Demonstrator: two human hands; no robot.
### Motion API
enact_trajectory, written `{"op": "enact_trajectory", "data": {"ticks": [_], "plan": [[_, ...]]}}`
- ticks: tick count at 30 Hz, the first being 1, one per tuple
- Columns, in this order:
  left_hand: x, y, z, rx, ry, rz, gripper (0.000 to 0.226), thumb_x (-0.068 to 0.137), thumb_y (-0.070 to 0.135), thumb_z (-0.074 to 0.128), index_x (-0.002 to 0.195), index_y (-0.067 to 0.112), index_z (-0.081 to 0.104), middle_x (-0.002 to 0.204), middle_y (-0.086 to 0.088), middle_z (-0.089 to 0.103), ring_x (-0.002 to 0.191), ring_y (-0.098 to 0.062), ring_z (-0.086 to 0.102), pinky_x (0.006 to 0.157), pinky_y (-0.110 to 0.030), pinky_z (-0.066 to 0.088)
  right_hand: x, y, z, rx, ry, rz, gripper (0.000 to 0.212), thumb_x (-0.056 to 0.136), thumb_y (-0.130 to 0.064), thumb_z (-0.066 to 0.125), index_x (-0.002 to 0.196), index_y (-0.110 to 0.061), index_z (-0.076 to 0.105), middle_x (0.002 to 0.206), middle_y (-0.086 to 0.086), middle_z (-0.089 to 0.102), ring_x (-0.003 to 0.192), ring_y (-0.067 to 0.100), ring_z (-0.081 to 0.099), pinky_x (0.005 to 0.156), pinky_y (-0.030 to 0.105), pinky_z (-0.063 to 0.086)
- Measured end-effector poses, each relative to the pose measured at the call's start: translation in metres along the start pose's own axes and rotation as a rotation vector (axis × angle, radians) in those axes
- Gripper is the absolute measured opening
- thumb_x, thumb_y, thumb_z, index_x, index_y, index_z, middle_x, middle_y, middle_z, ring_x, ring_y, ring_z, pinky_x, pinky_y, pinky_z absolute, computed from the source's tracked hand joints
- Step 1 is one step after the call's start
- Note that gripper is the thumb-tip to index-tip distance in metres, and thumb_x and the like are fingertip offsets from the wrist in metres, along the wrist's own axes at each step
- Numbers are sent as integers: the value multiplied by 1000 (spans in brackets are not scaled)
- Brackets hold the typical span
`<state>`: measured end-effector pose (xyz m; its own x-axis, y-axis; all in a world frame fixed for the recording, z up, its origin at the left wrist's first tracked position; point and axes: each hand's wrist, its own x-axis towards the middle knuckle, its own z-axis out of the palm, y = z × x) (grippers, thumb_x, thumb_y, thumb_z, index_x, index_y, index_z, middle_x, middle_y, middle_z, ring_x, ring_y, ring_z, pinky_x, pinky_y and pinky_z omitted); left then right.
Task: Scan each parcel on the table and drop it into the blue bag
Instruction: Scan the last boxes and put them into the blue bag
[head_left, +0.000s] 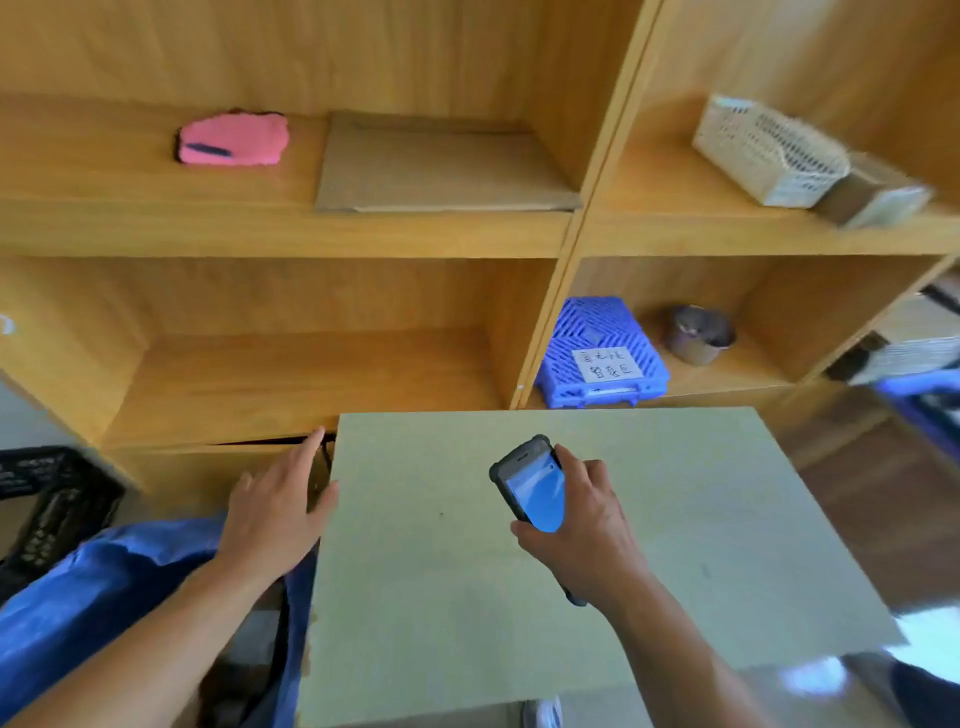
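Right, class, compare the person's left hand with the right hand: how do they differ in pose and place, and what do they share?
The left hand has straight fingers and holds nothing; the right hand curls round a scanner with a lit screen. The left hand is at the left edge of the table, near the blue bag; the right hand is over its top. Both are bare and reach forward.

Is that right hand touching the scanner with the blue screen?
Touching. The head view shows the right hand curled round the scanner, holding it over the table.
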<state>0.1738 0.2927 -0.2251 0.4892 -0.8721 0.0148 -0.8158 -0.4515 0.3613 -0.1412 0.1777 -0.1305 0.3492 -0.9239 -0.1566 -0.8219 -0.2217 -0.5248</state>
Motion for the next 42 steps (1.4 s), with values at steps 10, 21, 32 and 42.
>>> {"op": "enact_trajectory", "data": {"ticks": [10, 21, 32, 42], "plan": [[49, 186, 12, -25, 114, 238, 69, 94, 55, 41, 158, 30, 34, 146, 0, 57, 127, -27, 58, 99, -49, 51, 53, 104, -93, 31, 149, 63, 90, 71, -51, 73, 146, -32, 28, 119, -6, 38, 117, 19, 41, 88, 33, 44], [117, 365, 1, -44, 260, 247, 65, 99, 48, 52, 159, 35, 28, 155, 2, 48, 140, -23, 48, 110, -57, 44, 157, 159, -213, -55, 210, -105, 100, 76, -59, 69, 155, -23, 19, 132, 4, 39, 120, 27, 39, 101, 36, 36], [168, 399, -85, -6, 477, 306, 65, 99, 43, 55, 157, 28, 33, 150, -1, 53, 135, -23, 51, 107, -51, 46, 252, 75, -288, -123, 301, -302, 87, 72, -61, 69, 140, -17, 37, 116, 7, 42, 111, 30, 45, 78, 38, 41], [211, 380, -119, -118, 469, 328, 56, 100, 37, 58, 153, 29, 40, 114, 9, 59, 94, -11, 56, 75, -31, 49, 334, -7, -288, -310, 250, -295, 82, 71, -64, 69, 136, -23, 41, 115, 8, 49, 107, 31, 52, 71, 38, 43]]}}
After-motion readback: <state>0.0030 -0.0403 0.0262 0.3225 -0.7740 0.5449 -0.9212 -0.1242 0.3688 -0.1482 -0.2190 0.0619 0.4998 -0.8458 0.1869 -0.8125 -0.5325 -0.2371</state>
